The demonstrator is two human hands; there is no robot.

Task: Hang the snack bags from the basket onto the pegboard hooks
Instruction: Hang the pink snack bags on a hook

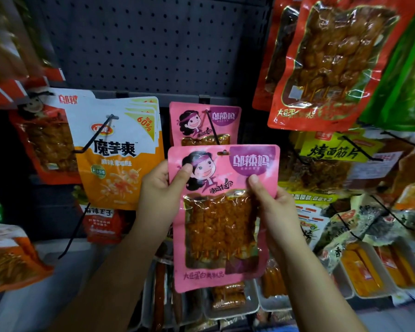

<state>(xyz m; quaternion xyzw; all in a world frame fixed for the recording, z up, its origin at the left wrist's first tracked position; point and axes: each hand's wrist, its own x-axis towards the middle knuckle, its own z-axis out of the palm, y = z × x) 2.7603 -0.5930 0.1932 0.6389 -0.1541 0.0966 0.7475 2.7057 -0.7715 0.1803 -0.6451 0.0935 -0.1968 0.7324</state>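
Grip, left hand: thumb laid across the front of the pink snack bag at its upper left, fingers curled behind the left edge. Grip, right hand: thumb on the front at the right edge, about mid-height, fingers behind. Both hands pinch the bag; it is held upright, front toward the camera, in front of the lower middle of the pegboard. Hang hole at the bag's top centre sits just below the tip of a black hook; whether they touch cannot be told. On that hook hangs a second pink bag of the same print, its lower part covered by the held one. Left of it, a stack of white-and-orange bags on another hook. Upper right corner of the pegboard: red bags of brown skewers. Below the hands: white trays holding packaged snacks.
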